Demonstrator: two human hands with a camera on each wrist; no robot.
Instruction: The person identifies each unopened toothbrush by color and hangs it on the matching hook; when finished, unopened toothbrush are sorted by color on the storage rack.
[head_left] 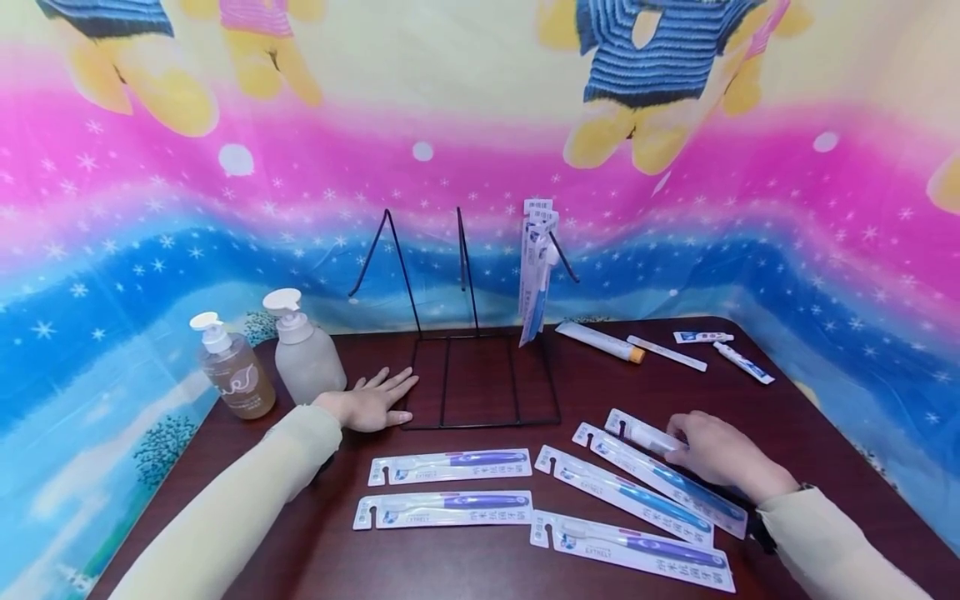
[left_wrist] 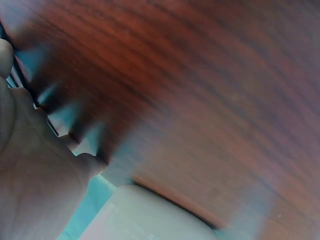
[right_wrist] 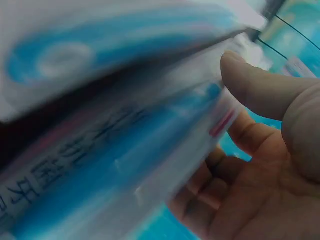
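Note:
My right hand pinches a packaged toothbrush by its edge, the outermost of the blue-handled ones at the right. In the right wrist view the thumb lies over the blister pack and the fingers go behind it; another blue pack is close beside. My left hand has its fingers spread, with the tips at the left edge of the black wire rack. In the left wrist view a pale bottle is near that hand. Packed toothbrushes hang from the rack's right hook.
More packaged toothbrushes lie in front: purple ones at the left and blue ones at the right. Two pump bottles stand at the left. Toothpaste tubes and a slim packet lie at the back right.

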